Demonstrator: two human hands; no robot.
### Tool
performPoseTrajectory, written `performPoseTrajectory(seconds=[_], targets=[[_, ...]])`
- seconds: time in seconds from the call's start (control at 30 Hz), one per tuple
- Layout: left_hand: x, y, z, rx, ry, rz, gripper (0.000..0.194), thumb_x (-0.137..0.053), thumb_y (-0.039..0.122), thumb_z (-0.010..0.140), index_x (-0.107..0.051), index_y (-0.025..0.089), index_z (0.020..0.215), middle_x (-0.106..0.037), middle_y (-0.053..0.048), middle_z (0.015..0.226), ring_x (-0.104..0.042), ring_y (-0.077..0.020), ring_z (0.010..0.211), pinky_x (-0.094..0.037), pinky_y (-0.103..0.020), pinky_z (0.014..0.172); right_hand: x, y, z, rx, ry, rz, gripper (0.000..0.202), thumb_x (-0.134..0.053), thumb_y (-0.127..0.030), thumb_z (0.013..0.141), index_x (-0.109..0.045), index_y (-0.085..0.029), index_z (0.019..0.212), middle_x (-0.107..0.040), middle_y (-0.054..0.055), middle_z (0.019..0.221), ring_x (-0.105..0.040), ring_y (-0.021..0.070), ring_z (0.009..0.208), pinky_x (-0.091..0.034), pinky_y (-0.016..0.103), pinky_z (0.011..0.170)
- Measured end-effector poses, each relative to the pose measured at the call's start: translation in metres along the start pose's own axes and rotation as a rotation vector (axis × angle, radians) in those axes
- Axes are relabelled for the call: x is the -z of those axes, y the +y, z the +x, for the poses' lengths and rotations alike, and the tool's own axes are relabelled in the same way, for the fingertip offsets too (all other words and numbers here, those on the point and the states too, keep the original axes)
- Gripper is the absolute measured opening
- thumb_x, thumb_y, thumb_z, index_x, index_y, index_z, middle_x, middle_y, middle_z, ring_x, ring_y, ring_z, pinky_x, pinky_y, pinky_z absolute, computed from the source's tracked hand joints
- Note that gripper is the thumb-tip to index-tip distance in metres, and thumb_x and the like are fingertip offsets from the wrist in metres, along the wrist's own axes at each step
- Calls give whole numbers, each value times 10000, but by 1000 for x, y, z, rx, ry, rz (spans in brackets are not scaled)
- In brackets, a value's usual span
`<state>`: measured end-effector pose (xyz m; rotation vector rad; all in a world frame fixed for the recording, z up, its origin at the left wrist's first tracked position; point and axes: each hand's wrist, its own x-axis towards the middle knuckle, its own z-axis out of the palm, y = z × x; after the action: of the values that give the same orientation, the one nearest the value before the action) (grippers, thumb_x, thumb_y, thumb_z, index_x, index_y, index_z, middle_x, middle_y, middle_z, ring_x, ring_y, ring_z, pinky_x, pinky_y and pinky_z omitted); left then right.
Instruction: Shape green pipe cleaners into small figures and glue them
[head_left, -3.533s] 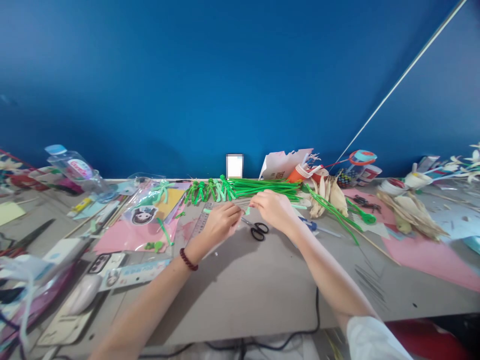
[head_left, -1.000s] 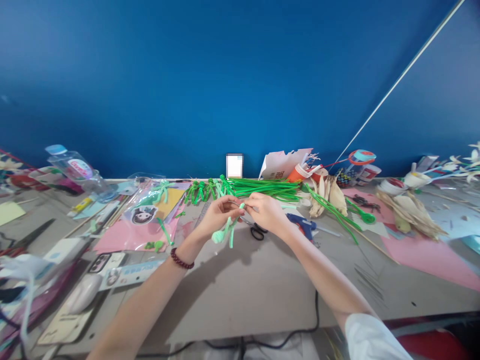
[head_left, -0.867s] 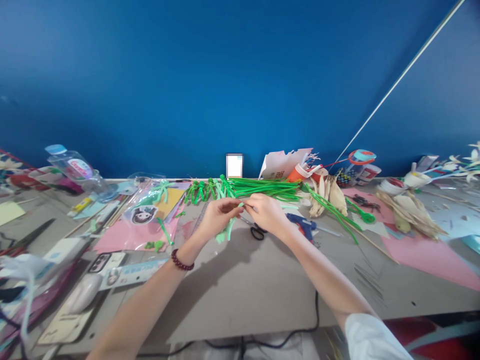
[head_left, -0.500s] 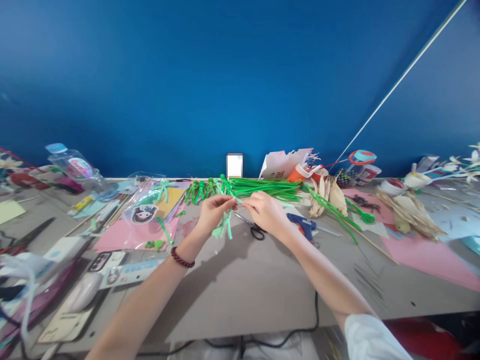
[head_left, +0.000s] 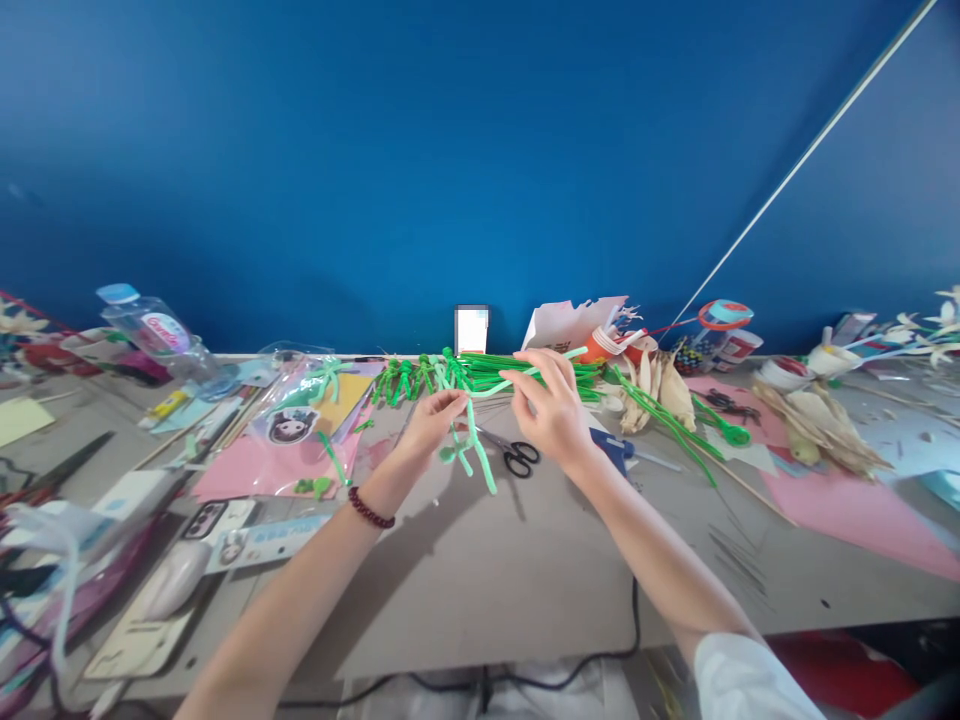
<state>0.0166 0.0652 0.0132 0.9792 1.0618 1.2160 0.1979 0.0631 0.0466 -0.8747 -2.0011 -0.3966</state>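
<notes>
The left hand point(head_left: 431, 425) gripped a pale green piece point(head_left: 480, 450) between thumb and fingertips, above the middle of the table point(head_left: 510, 600); the piece's fuzzy ends hung below the pinch, a small round coil beside them; one long pale arm reached right from the pinch toward the right hand point(head_left: 553, 410); that hand's fingers were parted and half curled, the arm crossing them, and I could not tell whether they gripped it; a dark red bracelet point(head_left: 370, 508) circled the left wrist.

Scissors point(head_left: 519, 459) lay on the table between the two hands, black handles toward the near edge; behind the hands a bundle point(head_left: 480, 370) of green strips lay near the blue wall point(head_left: 375, 180); a row of small green figures point(head_left: 405, 380) stretched left from the bundle; a blue tool point(head_left: 611, 450) lay partly hidden by the right forearm; beyond it, to the right, were dry husks point(head_left: 649, 395) and long green stems point(head_left: 667, 420).

On the left lay a clear pouch point(head_left: 291, 428) over pink paper point(head_left: 229, 470); a bottle point(head_left: 161, 328) leaned farther back; a white mouse point(head_left: 176, 580) sat nearer the front.
</notes>
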Motion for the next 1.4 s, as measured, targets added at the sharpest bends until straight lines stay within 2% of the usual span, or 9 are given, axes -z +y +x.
performPoseTrajectory(seconds=[0.07, 0.17, 0.23, 0.43, 0.63, 0.83, 1.07, 1.2, 1.4], targets=[[0, -2, 1, -14, 22, 4, 280, -749, 376, 603, -608, 142, 668, -520, 22, 618, -504, -72, 531, -469, -228, 545, 4, 2, -2, 25, 21, 2, 316, -433, -71, 822, -626, -212, 1030, -583, 100, 1078, -491, 244, 1072, -422, 416, 916], [3, -8, 4, -36, 74, 26, 264, -732, 370, 619, -603, 145, 669, -511, 27, 606, -487, -69, 506, -450, -228, 525, 4, 5, -11, 34, -101, 39, 277, -437, -105, 829, -624, -191, 1014, -615, 94, 989, -548, 208, 933, -454, 345, 829], [5, -13, 7, -46, 123, 19, 267, -730, 373, 612, -605, 143, 666, -516, 24, 606, -486, -73, 507, -449, -235, 529, 1, 7, -22, -19, -257, 58, 249, -429, -131, 838, -630, -184, 975, -631, 84, 937, -567, 184, 864, -448, 294, 767], [10, -27, 17, -45, 214, 56, 267, -757, 351, 561, -623, 136, 646, -556, 5, 607, -513, -103, 530, -464, -260, 541, -9, 13, -61, -422, -856, 4, 151, -514, -268, 814, -637, -186, 781, -649, 44, 797, -582, 153, 705, -352, 232, 599], [11, -35, 19, -93, 234, 87, 274, -740, 372, 587, -614, 138, 655, -558, 5, 608, -524, -111, 533, -495, -278, 569, -17, 14, -75, -493, -950, -48, 123, -579, -275, 777, -645, -179, 816, -654, 70, 879, -594, 183, 833, -342, 232, 635], [10, -34, 15, -104, 158, 141, 269, -712, 382, 620, -608, 147, 698, -567, 11, 616, -533, -108, 525, -461, -242, 538, -20, 16, -84, -534, -804, 75, 164, -610, -325, 765, -627, -170, 816, -634, 56, 846, -576, 165, 751, -362, 237, 612], [-8, -27, -2, -110, -196, 179, 293, -640, 449, 708, -580, 162, 709, -586, 4, 611, -549, -117, 579, -436, -230, 570, -25, 7, -77, -748, -420, 717, 387, -593, -384, 772, -582, -177, 1100, -635, 41, 856, -524, 108, 560, -445, 241, 535], [-17, -24, -10, -71, -323, 244, 315, -659, 459, 699, -628, 146, 720, -616, -15, 595, -526, -110, 541, -391, -219, 527, -25, 1, -71, -810, -266, 907, 255, -609, -363, 763, -669, -186, 935, -649, 54, 890, -550, 113, 571, -474, 243, 514], [-14, -20, -11, -99, -434, 331, 317, -692, 423, 670, -703, 161, 849, -698, -63, 790, -580, -139, 661, -428, -234, 606, -26, 3, -73, -897, -103, 892, 193, -664, -349, 705, -711, -171, 762, -673, 45, 743, -565, 134, 542, -491, 262, 514]])
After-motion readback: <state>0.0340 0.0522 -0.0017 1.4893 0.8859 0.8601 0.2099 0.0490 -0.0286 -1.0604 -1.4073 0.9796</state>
